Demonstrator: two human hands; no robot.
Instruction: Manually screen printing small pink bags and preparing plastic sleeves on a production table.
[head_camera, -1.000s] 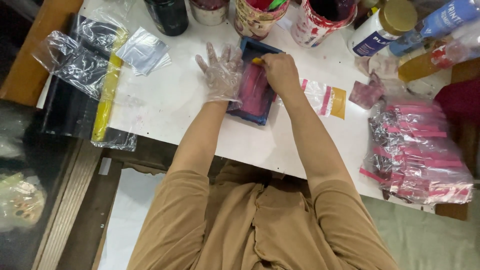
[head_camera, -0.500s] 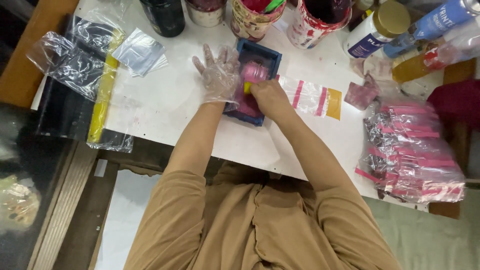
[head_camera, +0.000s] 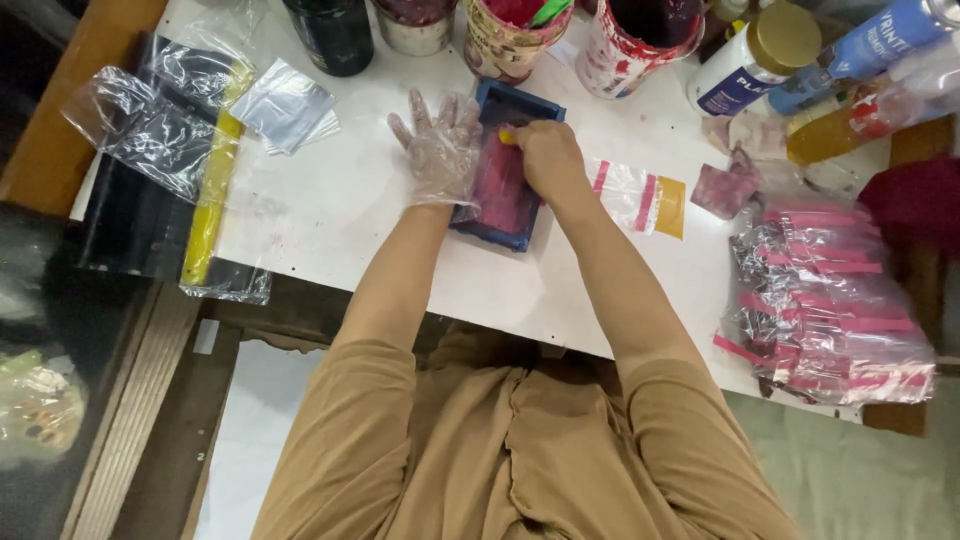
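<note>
- My right hand has slid toward the far end of the blue frame, clenched on a yellow-tipped tool.
- My gloved left hand lies flat, fingers spread, released, on the frame's left edge.
- Paint pots crowd the far counter; plastic bags are piled right.

On the white surface, the gloved left hand lies flat on a blue frame. The right hand holds a yellow-handled tool over its pink screen.
</note>
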